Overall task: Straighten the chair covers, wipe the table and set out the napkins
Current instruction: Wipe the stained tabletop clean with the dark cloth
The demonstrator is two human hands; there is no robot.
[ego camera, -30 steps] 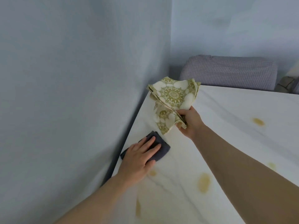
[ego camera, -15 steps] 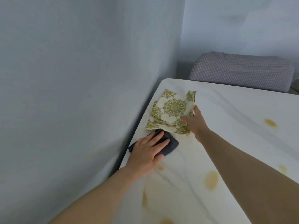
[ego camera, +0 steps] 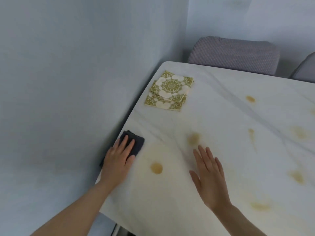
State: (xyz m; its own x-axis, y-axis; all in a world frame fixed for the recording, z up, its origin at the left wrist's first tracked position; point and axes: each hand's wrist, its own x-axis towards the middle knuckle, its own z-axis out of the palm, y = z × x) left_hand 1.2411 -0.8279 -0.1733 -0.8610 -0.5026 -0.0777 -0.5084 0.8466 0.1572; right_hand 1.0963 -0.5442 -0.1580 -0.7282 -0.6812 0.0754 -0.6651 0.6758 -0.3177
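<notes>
Napkins stacked on table, left hand pressing cloth

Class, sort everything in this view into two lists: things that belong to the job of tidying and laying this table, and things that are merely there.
Belongs to the job:
dark cloth, pressed flat under the left hand
stack of napkins
stained table
checked chair cover

Merely there:
wall
</notes>
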